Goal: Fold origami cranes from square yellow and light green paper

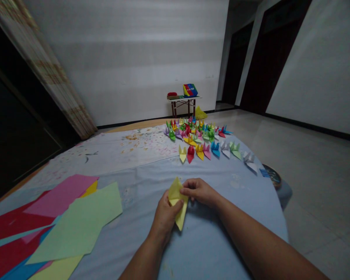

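Note:
A partly folded piece of yellow origami paper (179,219) is held just above the cloth near the table's front. My left hand (164,214) grips it from the left, thumb pressed across its face. From the right, my right hand (198,191) pinches its upper right edge between thumb and fingers. The paper has a pointed lower end and a raised flap at the top. Beyond the hands stands a row of folded paper cranes, among them a pale yellow crane (182,154), a red crane (190,154) and a blue crane (215,149).
Overlapping coloured sheets lie at the left, with a light green sheet (81,221) and a pink sheet (61,196) on top. Many more cranes crowd the far side of the cloth-covered table (146,182). A stool (275,179) stands past the right edge, a small table (182,99) by the wall.

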`<state>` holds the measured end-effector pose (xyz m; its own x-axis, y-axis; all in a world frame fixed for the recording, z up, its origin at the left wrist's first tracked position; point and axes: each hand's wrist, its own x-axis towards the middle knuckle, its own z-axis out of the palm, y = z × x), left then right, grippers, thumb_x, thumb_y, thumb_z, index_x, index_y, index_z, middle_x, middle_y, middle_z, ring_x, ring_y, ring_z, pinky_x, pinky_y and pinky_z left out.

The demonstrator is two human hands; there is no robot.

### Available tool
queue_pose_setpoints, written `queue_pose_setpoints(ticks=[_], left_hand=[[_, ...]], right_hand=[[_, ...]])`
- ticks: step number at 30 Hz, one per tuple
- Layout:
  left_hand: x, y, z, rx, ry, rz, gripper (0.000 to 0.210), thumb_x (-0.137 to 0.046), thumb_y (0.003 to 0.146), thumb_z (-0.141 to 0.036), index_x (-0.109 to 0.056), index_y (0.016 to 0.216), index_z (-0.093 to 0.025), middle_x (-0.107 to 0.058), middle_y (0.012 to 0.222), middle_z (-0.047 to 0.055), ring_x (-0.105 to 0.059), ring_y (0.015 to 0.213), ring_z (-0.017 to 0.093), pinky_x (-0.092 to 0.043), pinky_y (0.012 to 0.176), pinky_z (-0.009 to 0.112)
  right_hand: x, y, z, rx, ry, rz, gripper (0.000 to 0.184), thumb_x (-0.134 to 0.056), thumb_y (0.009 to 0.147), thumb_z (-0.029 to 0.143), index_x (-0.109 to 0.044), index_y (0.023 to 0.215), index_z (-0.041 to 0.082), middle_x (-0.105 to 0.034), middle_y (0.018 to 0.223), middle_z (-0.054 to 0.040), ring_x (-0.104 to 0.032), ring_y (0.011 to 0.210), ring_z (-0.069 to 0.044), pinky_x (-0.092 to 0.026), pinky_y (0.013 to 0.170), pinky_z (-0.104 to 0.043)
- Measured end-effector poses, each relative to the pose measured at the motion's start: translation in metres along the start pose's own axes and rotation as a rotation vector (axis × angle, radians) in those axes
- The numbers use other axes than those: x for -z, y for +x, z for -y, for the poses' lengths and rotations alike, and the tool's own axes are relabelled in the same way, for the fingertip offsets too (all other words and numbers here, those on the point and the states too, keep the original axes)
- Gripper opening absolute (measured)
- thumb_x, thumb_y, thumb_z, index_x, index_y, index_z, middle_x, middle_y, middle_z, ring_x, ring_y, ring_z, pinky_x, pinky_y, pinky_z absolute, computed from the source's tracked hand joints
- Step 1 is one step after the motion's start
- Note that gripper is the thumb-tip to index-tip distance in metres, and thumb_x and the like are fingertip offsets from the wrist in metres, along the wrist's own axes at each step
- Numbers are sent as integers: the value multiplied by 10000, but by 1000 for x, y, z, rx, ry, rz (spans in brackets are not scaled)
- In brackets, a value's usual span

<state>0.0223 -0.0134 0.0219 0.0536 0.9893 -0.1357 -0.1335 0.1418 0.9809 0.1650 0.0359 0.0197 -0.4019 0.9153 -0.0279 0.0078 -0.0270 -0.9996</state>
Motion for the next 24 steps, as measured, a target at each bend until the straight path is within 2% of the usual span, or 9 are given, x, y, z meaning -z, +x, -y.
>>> queue_pose_setpoints(ticks=[10, 18, 24], left_hand=[[0, -2, -2, -50, 113, 67, 396, -650, 628, -225, -540, 998, -138, -623, 786, 12, -564, 690, 144, -421, 604, 207], [0, 0, 0, -46, 68, 66, 439, -674, 607, -242, -535, 1010, -140, -617, 780, 14, -561, 675, 141, -422, 605, 209], [0, 0, 0, -22, 40, 55, 483, -687, 596, -245, -522, 1036, -137, -617, 780, 16, -557, 660, 135, -420, 593, 207]], right_hand=[[-2, -1, 6, 64, 101, -129, 346, -701, 604, 460, -605, 633, 128, -536, 524, 30, -426, 454, -58, -311, 454, -192], [-2, 2, 1, 46, 124, -114, 338, -742, 552, 419, -589, 646, 132, -549, 541, 34, -431, 459, -58, -314, 464, -194], [-3, 3, -1, 35, 204, -43, 357, -782, 498, 347, -586, 711, 138, -593, 621, 24, -506, 534, -82, -370, 545, -214]])
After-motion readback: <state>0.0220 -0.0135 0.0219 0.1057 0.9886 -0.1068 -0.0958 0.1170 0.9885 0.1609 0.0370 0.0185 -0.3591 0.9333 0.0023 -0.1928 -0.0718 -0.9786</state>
